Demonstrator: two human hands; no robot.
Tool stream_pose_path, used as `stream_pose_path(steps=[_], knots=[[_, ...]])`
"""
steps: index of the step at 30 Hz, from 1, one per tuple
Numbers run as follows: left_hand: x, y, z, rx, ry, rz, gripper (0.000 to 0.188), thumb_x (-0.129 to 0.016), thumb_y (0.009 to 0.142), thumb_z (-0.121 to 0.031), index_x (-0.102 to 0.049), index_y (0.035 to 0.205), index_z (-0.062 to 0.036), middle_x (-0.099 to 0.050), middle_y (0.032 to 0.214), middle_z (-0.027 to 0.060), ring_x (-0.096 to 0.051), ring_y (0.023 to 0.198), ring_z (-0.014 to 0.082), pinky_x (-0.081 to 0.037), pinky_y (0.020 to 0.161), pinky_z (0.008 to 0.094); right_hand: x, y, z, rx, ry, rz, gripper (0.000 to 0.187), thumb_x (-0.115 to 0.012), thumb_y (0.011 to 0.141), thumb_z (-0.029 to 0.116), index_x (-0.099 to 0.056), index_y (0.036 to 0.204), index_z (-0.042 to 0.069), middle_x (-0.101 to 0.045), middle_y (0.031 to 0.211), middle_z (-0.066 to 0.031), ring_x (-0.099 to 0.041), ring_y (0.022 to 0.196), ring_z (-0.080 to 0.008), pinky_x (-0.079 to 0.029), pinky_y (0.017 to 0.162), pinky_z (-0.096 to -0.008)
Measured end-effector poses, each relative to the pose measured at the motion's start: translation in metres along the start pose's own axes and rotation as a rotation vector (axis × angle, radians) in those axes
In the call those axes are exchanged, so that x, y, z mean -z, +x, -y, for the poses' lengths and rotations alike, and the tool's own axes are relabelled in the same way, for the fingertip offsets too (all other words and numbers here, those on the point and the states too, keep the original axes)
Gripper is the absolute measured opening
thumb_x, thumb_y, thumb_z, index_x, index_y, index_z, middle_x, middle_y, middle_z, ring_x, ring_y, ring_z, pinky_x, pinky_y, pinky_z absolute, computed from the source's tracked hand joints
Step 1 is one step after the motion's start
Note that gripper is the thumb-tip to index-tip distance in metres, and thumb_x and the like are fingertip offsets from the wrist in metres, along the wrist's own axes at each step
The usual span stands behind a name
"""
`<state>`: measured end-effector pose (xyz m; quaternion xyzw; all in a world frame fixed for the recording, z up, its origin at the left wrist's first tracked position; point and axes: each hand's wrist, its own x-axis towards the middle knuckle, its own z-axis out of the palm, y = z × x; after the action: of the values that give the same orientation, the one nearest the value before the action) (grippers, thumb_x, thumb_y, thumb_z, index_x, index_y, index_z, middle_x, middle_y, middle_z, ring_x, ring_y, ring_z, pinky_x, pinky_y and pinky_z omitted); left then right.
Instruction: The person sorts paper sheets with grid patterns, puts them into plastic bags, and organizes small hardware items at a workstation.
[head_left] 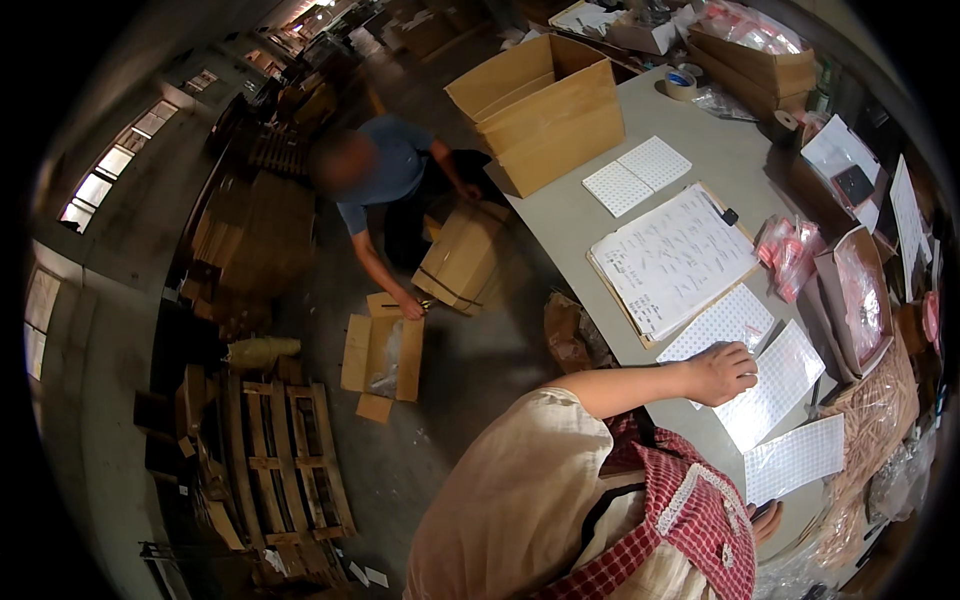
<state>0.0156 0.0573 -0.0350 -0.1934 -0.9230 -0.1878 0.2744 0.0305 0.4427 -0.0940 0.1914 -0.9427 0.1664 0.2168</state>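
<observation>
My left hand [724, 374] reaches over the table with its fingers curled together at the edge of a sheet of small round labels [775, 388]. Whatever those fingertips pinch is too small to make out. Partly under this hand lies another label sheet [722, 322]. Low in the picture, my right hand [767, 522] shows only in part beside the apron. Its fingers bend around something dark, mostly hidden. Close to it rests a smaller label sheet [795, 460]. Beyond my left hand, a clipboard [672, 262] carries a handwritten paper.
An open carton [555, 115] stands at the table's far edge, near two label pads [637, 175]. Pink-bagged parts [790, 255] and a small box [862, 300] line the right side. On the floor, a co-worker [385, 170] handles cartons [462, 255]; wooden pallets [285, 460] lie left.
</observation>
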Motion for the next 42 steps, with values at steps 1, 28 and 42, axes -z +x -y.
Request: stream_pose_path(steps=[1, 28, 42], knots=[[0.000, 0.000, 0.000, 0.003, -0.001, 0.000, 0.026, -0.063, 0.078, -0.014, -0.065, 0.101, -0.0023, -0.060, 0.107, 0.0115, -0.055, 0.105, 0.0317, -0.041, 0.101, 0.0437, -0.002, 0.000, -0.002, 0.003, -0.004, -0.010, 0.055, -0.044, 0.104, 0.044, -0.055, 0.137, 0.002, -0.052, 0.142, -0.0211, -0.049, 0.130, -0.0399, -0.040, 0.106, -0.0536], [0.001, 0.001, -0.002, 0.019, -0.028, 0.004, 0.023, -0.061, 0.082, -0.013, -0.063, 0.103, -0.0021, -0.060, 0.110, 0.0125, -0.055, 0.106, 0.0313, -0.041, 0.101, 0.0440, 0.018, 0.007, 0.020, -0.054, 0.009, 0.058, 0.053, -0.045, 0.105, 0.039, -0.053, 0.137, -0.001, -0.050, 0.143, -0.0224, -0.047, 0.132, -0.0398, -0.039, 0.106, -0.0531], [-0.031, 0.008, 0.009, -0.011, -0.127, 0.093, 0.030, -0.061, 0.082, -0.014, -0.069, 0.109, -0.0013, -0.066, 0.115, 0.0170, -0.061, 0.112, 0.0343, -0.045, 0.102, 0.0495, 0.025, 0.000, 0.014, -0.063, 0.245, 0.062, 0.048, -0.054, 0.099, 0.021, -0.049, 0.139, -0.007, -0.046, 0.143, -0.0326, -0.044, 0.131, -0.0482, -0.032, 0.111, -0.0549]])
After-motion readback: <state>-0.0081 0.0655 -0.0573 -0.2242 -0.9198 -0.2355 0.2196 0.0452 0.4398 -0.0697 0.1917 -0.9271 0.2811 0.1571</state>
